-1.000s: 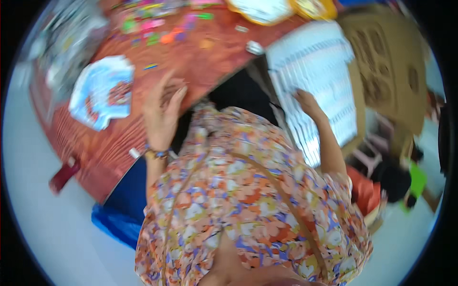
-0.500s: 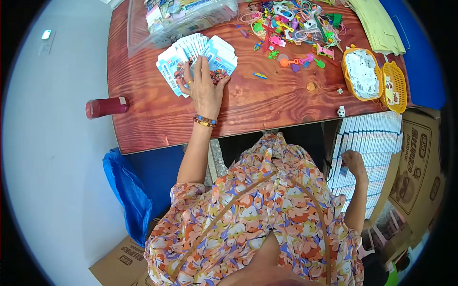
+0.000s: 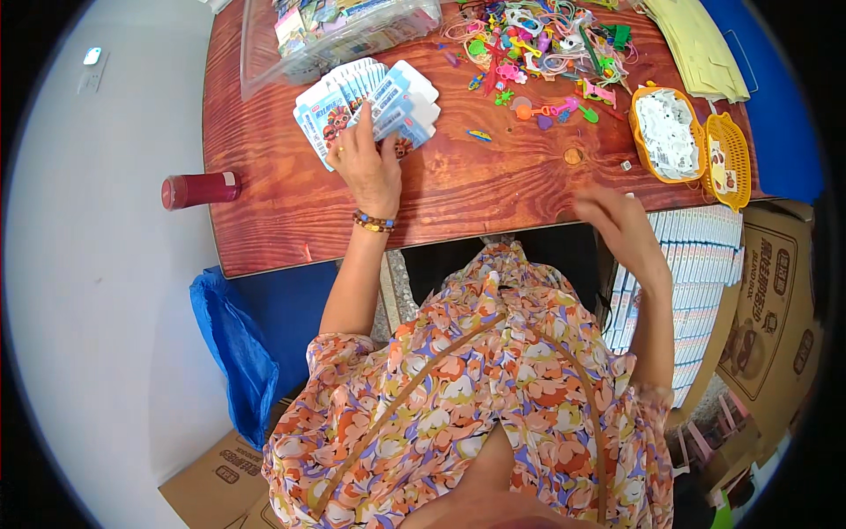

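My left hand [image 3: 368, 172] rests on a fanned pile of flattened blue-and-white printed cartons [image 3: 319, 115] at the left of the table. Its index finger stretches over the cartons and the thumb stands apart from it, the fingers spread. A beaded bracelet [image 3: 374, 220] circles that wrist. Above the table's front edge, at the right, hovers my right hand [image 3: 619, 225], a little blurred. Its fingers point left and look apart, with nothing visible in them. Below it, rows of packed blue-and-white cartons [image 3: 692, 291] fill an opened cardboard box.
Small colourful plastic toys [image 3: 538, 53] are heaped at the back. A clear bin [image 3: 352, 44] holds packets behind the fanned cartons. White packets fill a yellow basket [image 3: 667, 132] at the right. A red bottle [image 3: 201, 190] lies at the left edge; a blue bag [image 3: 233, 353] hangs below.
My right hand has risen from the packed cartons to the table's front edge. My left hand has shifted slightly down and left, and the cartons at the right of the fan have spread.
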Motion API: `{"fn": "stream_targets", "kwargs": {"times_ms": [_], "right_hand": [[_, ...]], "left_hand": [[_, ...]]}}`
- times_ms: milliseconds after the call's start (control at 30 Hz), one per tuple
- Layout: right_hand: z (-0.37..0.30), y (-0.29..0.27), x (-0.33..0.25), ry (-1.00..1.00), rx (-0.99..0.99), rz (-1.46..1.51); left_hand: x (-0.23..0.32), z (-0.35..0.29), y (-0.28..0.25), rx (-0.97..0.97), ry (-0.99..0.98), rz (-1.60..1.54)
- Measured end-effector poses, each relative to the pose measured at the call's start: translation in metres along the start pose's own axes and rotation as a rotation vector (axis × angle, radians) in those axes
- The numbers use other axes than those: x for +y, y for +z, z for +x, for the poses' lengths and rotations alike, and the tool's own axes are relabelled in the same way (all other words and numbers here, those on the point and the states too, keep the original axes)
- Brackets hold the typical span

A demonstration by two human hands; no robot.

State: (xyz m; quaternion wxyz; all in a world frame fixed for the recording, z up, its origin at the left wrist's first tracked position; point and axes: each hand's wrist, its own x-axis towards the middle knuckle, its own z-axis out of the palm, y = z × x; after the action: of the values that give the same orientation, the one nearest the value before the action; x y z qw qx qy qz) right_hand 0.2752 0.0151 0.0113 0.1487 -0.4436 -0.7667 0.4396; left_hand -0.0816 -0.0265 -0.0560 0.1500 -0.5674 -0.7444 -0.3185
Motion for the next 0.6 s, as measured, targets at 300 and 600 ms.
{"fn": "stream_targets", "kwargs": {"times_ms": [300,600], "right_hand": [[0.117,0.056,-0.054,-0.222,-0.155,0.491],[0.114,0.046,-0.029,-0.096,-0.222,0.571]], "left_hand": [[0.042,0.005,-0.041,-0.307,-0.432,-0.963],[0.068,-0.014,-0.037,-0.364,0.190,-0.235]]}}
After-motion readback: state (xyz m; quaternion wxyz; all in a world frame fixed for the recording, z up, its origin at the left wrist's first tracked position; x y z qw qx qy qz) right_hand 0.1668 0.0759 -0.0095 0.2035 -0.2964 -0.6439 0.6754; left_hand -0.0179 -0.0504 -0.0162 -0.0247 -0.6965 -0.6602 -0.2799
